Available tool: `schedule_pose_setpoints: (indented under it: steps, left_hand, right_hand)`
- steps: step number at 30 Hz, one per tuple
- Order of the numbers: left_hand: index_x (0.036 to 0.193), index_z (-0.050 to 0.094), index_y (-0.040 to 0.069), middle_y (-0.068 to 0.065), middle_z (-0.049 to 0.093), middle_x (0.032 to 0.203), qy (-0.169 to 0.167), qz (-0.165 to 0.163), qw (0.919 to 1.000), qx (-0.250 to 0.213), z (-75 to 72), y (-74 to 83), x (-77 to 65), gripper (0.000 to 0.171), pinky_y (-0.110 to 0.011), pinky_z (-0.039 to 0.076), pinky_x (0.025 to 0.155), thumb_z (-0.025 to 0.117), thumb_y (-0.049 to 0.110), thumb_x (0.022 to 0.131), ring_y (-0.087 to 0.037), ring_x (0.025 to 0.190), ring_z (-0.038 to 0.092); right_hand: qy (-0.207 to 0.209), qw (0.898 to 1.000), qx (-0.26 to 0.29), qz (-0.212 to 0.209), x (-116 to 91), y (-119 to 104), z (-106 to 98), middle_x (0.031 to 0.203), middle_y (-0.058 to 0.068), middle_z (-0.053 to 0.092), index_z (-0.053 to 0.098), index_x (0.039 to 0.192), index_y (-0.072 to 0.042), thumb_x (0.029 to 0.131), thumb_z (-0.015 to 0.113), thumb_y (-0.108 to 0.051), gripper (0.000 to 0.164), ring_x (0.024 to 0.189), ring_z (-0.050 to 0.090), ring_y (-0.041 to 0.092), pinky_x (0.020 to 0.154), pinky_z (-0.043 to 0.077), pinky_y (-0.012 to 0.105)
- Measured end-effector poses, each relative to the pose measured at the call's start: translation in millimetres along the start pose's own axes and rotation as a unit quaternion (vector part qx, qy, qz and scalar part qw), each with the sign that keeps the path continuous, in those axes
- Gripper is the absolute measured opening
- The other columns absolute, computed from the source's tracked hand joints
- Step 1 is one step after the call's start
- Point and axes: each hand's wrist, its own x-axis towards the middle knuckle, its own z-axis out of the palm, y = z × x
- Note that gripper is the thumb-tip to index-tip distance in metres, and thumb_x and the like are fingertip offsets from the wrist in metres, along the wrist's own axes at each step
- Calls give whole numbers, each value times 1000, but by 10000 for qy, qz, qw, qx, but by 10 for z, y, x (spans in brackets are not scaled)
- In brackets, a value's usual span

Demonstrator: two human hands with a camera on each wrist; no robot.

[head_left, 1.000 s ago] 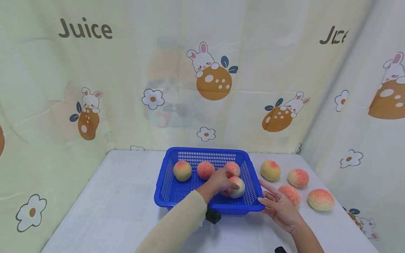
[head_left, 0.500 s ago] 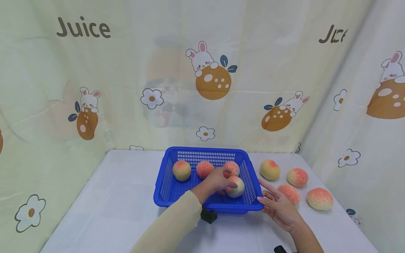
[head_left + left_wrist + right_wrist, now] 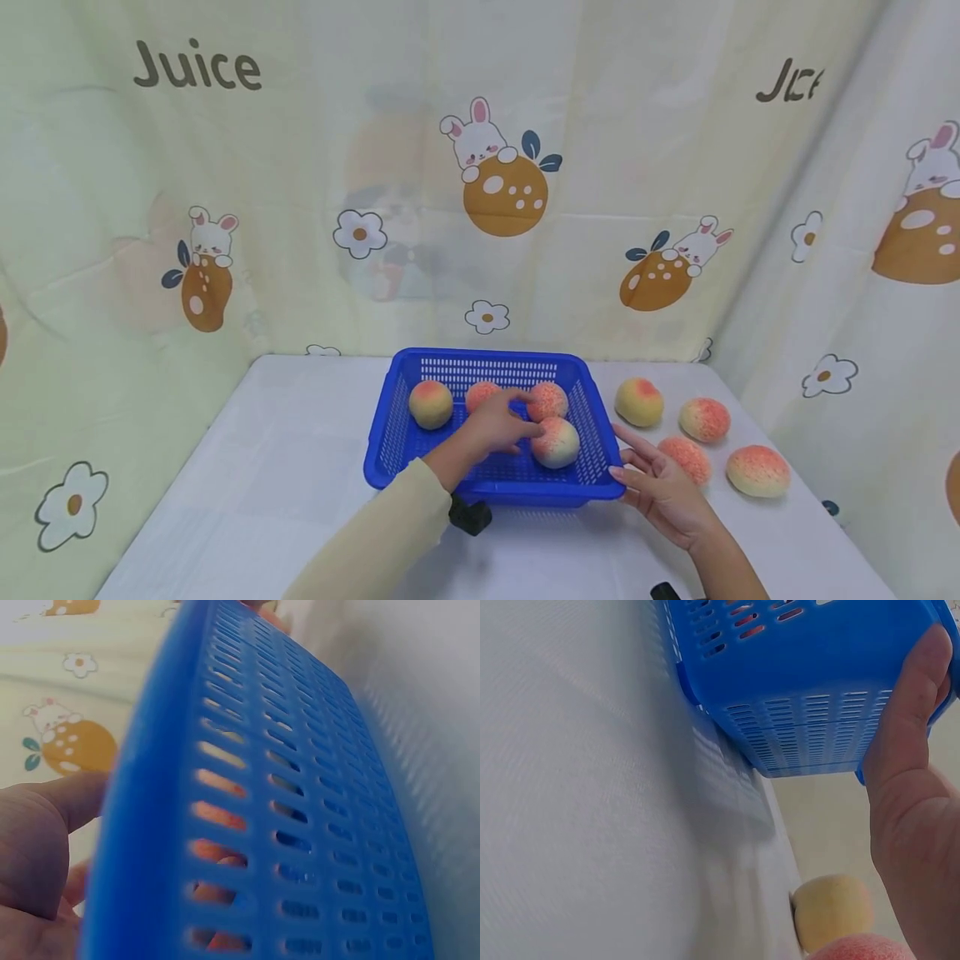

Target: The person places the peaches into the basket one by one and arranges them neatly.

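Inside the blue plastic basket my left hand has its fingers spread and holds nothing. Its thumb tip is at the side of a pale pink peach, and its fingertips are near a speckled peach behind. The hand partly hides another pink peach; a yellow peach lies at the basket's left. In the left wrist view, the basket wall covers most of the fingers. My right hand grips the basket's right front corner, the thumb over the rim in the right wrist view.
Right of the basket lie a yellow peach, a red speckled peach, a pink peach near my right hand, and a large peach. A printed curtain hangs behind the white table.
My left hand has let go of the pale pink peach and moved left, away from it. The peach stays in the basket. The right hand keeps its place at the corner.
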Motion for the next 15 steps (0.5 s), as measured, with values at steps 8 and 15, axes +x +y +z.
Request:
schedule_pose_setpoints:
  steps: [8, 15]
  left_hand:
    - [139, 60, 15, -9, 60, 108, 178, 266, 9994, -157, -123, -27, -163, 57, -39, 64, 73, 83, 22, 87, -20, 83, 67]
    - [137, 61, 17, -15, 62, 121, 377, 555, 9977, -108, -213, -66, -304, 54, -35, 62, 70, 82, 24, 88, -18, 82, 68]
  right_hand:
    - [-7, 10000, 16, -23, -5, -2, 10, 109, -3, 67, 15, 165, -13, 103, 57, -2, 76, 96, 71, 11, 92, 60, 32]
    - [206, 9997, -70, 101, 4, -7, 36, 109, -3, 65, 18, 165, -15, 102, 59, -3, 76, 97, 71, 11, 93, 60, 32]
